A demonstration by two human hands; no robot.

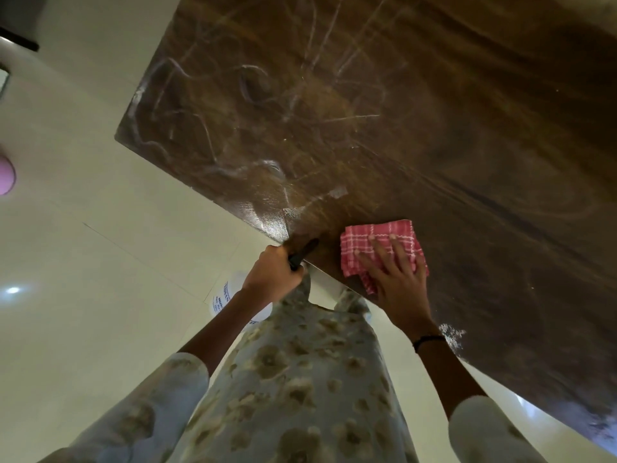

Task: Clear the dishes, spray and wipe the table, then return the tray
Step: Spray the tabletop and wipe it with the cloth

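A dark brown wooden table (417,111) fills the upper right, streaked with pale wet smears. A folded red-and-white checked cloth (374,238) lies on the table near its front edge. My right hand (397,279) presses flat on the cloth with fingers spread. My left hand (273,275) grips a spray bottle at the table's edge: its black nozzle (302,253) sticks out above the fist, and the white labelled body (227,302) hangs below, partly hidden by my arm.
Pale glossy floor tiles (100,262) spread to the left and below the table edge. A pink object (5,175) shows at the far left edge. A dark item (18,25) sits in the top left corner. My patterned clothing fills the bottom.
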